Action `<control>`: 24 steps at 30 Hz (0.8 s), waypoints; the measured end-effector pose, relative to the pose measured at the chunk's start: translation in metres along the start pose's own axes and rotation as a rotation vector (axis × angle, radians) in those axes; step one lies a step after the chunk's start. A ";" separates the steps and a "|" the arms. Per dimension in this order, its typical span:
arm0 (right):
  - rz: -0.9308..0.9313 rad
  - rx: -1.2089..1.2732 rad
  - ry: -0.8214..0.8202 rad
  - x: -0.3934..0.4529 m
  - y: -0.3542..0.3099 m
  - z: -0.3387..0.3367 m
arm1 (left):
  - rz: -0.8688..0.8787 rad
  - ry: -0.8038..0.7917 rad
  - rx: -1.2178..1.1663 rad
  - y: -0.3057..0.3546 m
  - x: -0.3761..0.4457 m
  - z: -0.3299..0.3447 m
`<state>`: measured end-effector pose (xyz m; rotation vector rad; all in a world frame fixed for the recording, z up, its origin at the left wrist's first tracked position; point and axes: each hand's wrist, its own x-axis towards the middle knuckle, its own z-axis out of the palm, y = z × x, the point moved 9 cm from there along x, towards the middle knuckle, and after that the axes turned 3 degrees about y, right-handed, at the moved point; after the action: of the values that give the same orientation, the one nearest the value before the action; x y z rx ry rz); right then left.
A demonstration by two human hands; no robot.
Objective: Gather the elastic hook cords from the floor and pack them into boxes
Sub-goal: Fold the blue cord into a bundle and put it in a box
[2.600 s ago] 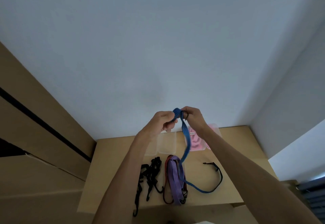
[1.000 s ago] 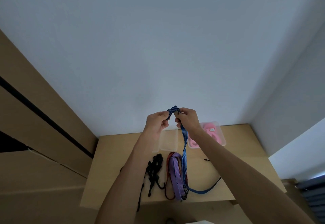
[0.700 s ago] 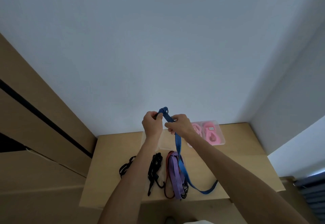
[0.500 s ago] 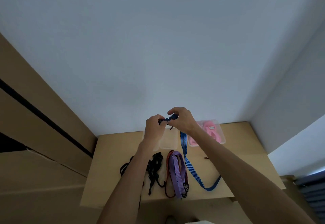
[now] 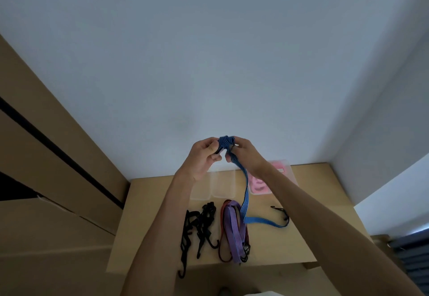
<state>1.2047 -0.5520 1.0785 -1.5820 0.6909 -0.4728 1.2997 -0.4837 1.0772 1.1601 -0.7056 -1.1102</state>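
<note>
Pale wall fills most of our view above a tan surface. We hold the blue cord up between both hands: our left hand and right hand pinch its coiled top, and its tail hangs down to the surface. Below lie a purple cord, black cords, clear boxes and a box holding pink cords.
</note>
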 end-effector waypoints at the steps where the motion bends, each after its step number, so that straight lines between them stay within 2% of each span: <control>1: -0.006 -0.010 0.019 0.000 -0.001 0.002 | 0.018 0.030 -0.029 0.002 0.001 0.001; 4: 0.021 -0.008 0.059 0.000 -0.001 0.001 | 0.062 0.205 -0.062 0.009 0.006 -0.007; 6: 0.041 0.019 0.047 -0.001 0.000 0.001 | 0.095 0.397 0.006 0.017 0.007 -0.025; 8: 0.016 -0.011 0.051 -0.003 -0.002 0.001 | 0.141 0.522 0.085 0.028 0.006 -0.035; 10: -0.009 -0.051 0.058 -0.003 -0.006 0.004 | 0.176 0.549 0.126 0.036 0.005 -0.035; 12: -0.034 -0.055 0.060 -0.003 -0.013 0.009 | 0.197 0.512 0.164 0.045 0.006 -0.025; 18: -0.043 0.087 0.179 -0.007 -0.026 0.002 | 0.299 0.426 0.347 0.069 0.004 -0.002; 20: -0.030 0.097 0.197 -0.006 -0.031 0.000 | 0.343 0.489 0.457 0.075 0.001 -0.004; 24: -0.030 -0.109 0.232 -0.005 -0.035 -0.001 | 0.399 0.666 0.650 0.072 -0.011 -0.010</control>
<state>1.2059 -0.5483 1.1132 -1.6567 0.8819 -0.6581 1.3268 -0.4698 1.1435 1.7202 -0.7329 -0.1050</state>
